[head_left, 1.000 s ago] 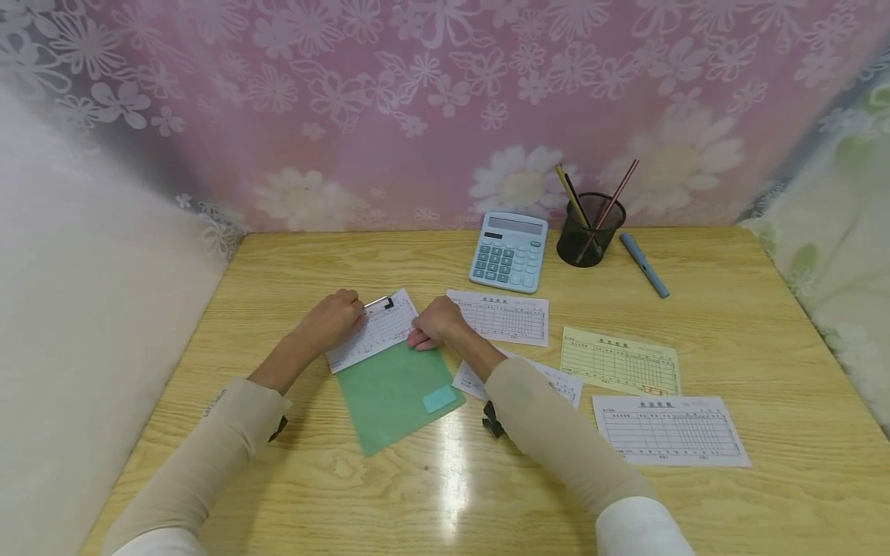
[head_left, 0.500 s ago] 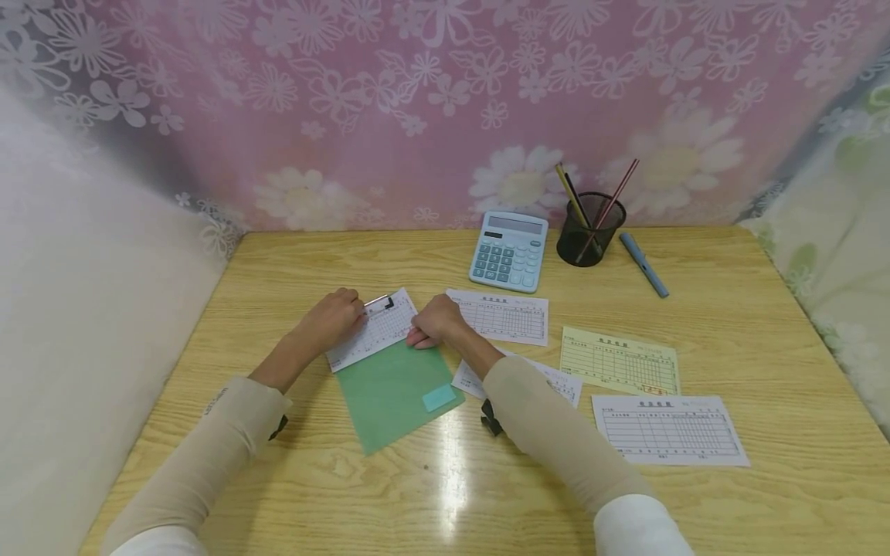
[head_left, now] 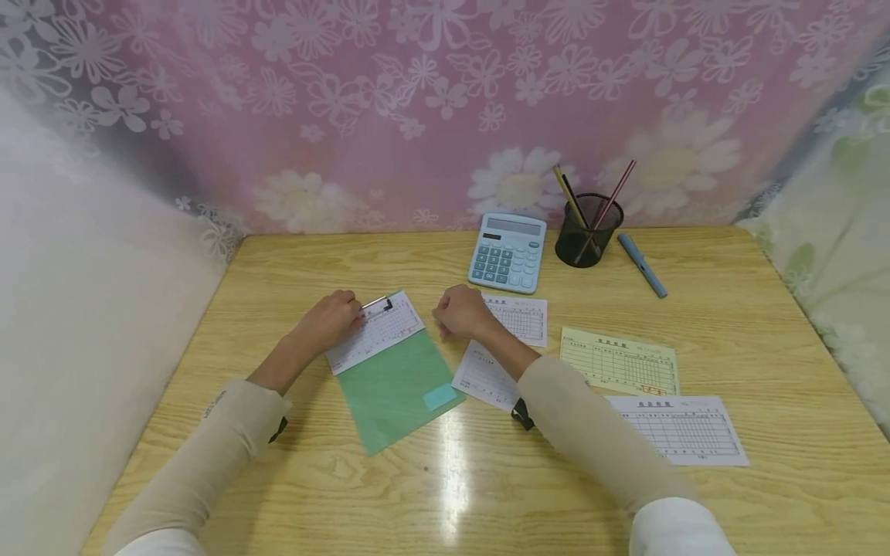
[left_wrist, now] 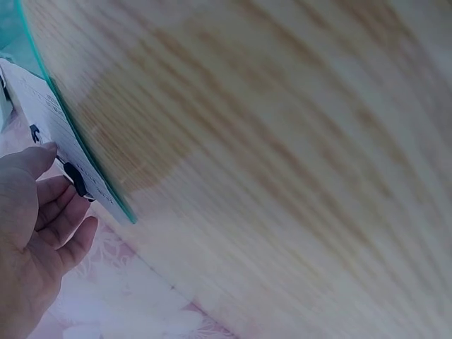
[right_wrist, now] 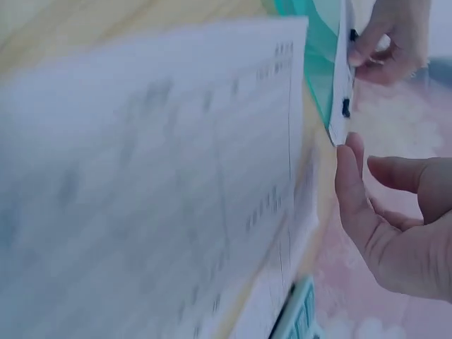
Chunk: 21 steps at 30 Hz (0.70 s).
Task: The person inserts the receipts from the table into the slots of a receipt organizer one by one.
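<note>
A thin green clipboard (head_left: pixel 396 398) lies tilted on the table, with a light-blue label (head_left: pixel 440 397) near its lower right corner. Across its top is a white printed form (head_left: pixel 378 336), its upper edge by the metal clip (head_left: pixel 378 306). My left hand (head_left: pixel 332 323) pinches that clip; in the left wrist view thumb and fingers meet at its black-ended lever (left_wrist: pixel 74 179). Just right of the clipboard, my right hand (head_left: pixel 462 312) is raised over the table, holding nothing. Its thumb and fingers stand apart in the right wrist view.
Two white forms (head_left: pixel 487 376) (head_left: pixel 524 318) lie partly under my right hand and forearm. Farther right are a yellow form (head_left: pixel 619 361) and another white form (head_left: pixel 688 432). At the back stand a blue calculator (head_left: pixel 508 252), a mesh pen cup (head_left: pixel 588 232) and a blue pen (head_left: pixel 643 265).
My right hand has let go of the form's right edge and moved right, away from the clipboard. The form's right end now shows. My left hand stays at the clip.
</note>
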Each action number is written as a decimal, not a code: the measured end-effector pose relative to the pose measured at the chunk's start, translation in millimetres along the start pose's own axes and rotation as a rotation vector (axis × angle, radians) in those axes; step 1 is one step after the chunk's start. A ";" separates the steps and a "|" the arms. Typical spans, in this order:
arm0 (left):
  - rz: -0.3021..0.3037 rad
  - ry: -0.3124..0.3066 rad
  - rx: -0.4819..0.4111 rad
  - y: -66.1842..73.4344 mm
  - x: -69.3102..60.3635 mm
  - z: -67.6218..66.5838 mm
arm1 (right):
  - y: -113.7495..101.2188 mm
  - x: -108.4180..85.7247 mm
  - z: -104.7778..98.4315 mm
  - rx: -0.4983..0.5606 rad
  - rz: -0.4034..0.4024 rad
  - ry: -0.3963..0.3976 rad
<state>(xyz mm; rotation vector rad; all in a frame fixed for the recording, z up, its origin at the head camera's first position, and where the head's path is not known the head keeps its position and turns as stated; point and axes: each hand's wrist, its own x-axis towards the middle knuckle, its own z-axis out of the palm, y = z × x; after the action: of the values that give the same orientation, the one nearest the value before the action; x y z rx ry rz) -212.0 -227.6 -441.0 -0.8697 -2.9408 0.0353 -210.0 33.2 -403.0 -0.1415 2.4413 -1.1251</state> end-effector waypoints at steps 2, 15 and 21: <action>-0.005 0.000 -0.007 -0.5 -0.4 -0.2 | 6.2 -4.3 -11.0 -0.062 -0.042 0.009; -0.047 -0.014 -0.060 0.0 -2.3 -1.6 | 76.9 -21.6 -89.5 -0.232 -0.114 0.113; -0.050 -0.019 -0.064 -0.4 -2.4 -2.2 | 101.1 -25.1 -108.5 -0.318 -0.048 0.134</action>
<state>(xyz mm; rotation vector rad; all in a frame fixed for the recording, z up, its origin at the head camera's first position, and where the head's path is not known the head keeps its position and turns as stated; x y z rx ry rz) -210.1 -229.2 -439.0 -0.8077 -2.9955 -0.0542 -225.7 182.7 -407.6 -0.2298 2.7373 -0.7793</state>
